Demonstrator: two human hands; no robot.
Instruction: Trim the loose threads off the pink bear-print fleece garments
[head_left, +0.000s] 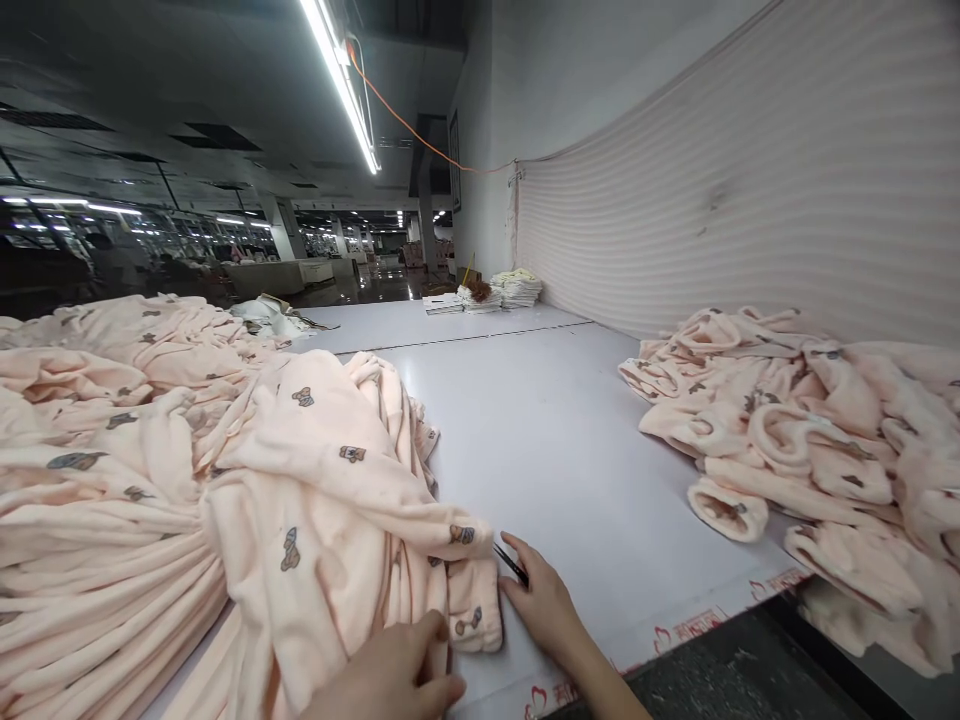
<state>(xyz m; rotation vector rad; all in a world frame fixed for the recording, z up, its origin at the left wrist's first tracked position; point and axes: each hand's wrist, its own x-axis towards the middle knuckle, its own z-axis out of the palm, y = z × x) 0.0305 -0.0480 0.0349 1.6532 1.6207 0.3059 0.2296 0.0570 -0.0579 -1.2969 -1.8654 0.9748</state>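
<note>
A large heap of pale pink fleece garments with small bear prints covers the left of the white table. My left hand lies on the near edge of one garment, fingers curled over the cloth. My right hand rests on the table beside the garment's cuff and holds a small dark pair of snips, whose tips point at the cuff.
A second heap of folded pink garments lies at the right against a striped fabric wall. Stacks of white cloth stand at the table's far end. The table's front edge runs below my right hand.
</note>
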